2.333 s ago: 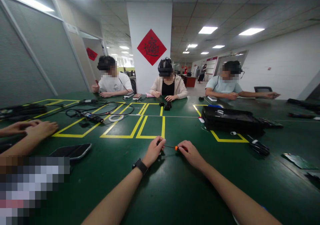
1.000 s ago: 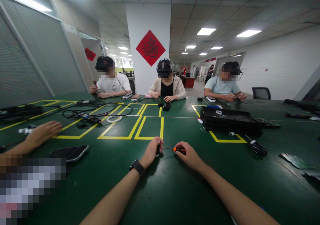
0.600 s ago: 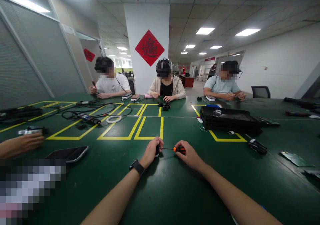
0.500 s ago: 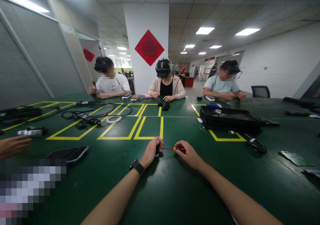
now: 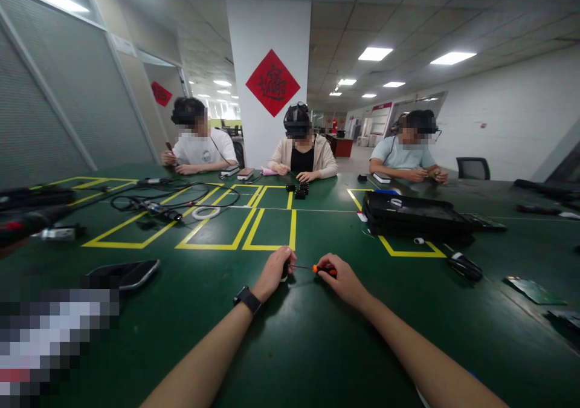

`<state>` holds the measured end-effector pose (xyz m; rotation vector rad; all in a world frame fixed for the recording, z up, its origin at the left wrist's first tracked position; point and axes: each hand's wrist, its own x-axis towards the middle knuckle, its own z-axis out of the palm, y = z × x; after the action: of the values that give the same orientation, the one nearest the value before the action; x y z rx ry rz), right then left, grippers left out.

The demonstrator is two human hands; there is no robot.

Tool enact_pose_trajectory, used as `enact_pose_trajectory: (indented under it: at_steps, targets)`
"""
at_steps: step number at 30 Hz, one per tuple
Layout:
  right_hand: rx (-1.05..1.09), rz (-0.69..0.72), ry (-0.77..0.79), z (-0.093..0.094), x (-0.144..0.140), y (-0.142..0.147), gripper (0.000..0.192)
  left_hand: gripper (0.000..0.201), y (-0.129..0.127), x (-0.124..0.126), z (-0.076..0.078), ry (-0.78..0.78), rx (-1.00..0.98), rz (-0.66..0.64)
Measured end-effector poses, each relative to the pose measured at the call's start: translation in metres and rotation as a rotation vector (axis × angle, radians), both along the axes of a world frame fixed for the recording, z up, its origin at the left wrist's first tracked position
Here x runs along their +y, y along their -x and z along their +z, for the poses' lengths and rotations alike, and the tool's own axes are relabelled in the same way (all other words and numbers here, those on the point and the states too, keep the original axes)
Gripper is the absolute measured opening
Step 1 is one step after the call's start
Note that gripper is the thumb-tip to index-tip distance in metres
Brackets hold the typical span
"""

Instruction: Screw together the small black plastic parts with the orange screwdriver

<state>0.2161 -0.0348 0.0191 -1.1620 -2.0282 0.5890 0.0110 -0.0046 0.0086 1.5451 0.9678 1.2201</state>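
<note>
- The left hand (image 5: 274,271), with a dark watch (image 5: 247,300) on its wrist, is curled tightly around a small dark part (image 5: 285,270) that rests on the green bench (image 5: 317,347); most of the part is hidden by the fingers.
- The right hand (image 5: 342,280) pinches the orange-and-black handle of a small screwdriver (image 5: 317,269), whose thin shaft lies nearly level and points left into the part.
- The screwdriver looks light and stiff, and its narrow shaft could slip off a tiny screw head. The handle is the place to grip it.
- The part seems small, hard and light, so it likely needs pinning by its sides.
- To the left lies a dark phone (image 5: 124,273), flat on the bench.
- To the right are a black handheld tool (image 5: 465,266) and a large black case (image 5: 417,217) beside yellow tape lines (image 5: 254,226).
- A tangle of black cables (image 5: 172,199) lies farther left.
- Three people sit along the far edge, in front of a white pillar bearing a red diamond sign (image 5: 272,83).
</note>
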Motion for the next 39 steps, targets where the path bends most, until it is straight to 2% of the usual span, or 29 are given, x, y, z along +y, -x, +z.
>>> enact_pose_trajectory:
  at_steps: [3, 10, 23, 39]
  targets:
    - [0.002, -0.01, -0.007, -0.002, 0.001, 0.001, 0.024, 0.026, 0.0, 0.001, 0.001, 0.019, -0.019, -0.036]
    - [-0.05, 0.01, -0.021, 0.003, -0.001, 0.002, 0.018, 0.024, 0.001, -0.001, 0.003, 0.031, -0.03, -0.03]
    - [-0.023, 0.017, -0.01, 0.004, -0.002, 0.002, 0.019, 0.025, 0.003, 0.007, -0.006, 0.045, -0.096, 0.003]
    - [-0.064, -0.004, -0.049, 0.002, 0.0, 0.002, 0.021, 0.022, 0.002, 0.008, -0.008, 0.057, -0.092, -0.051]
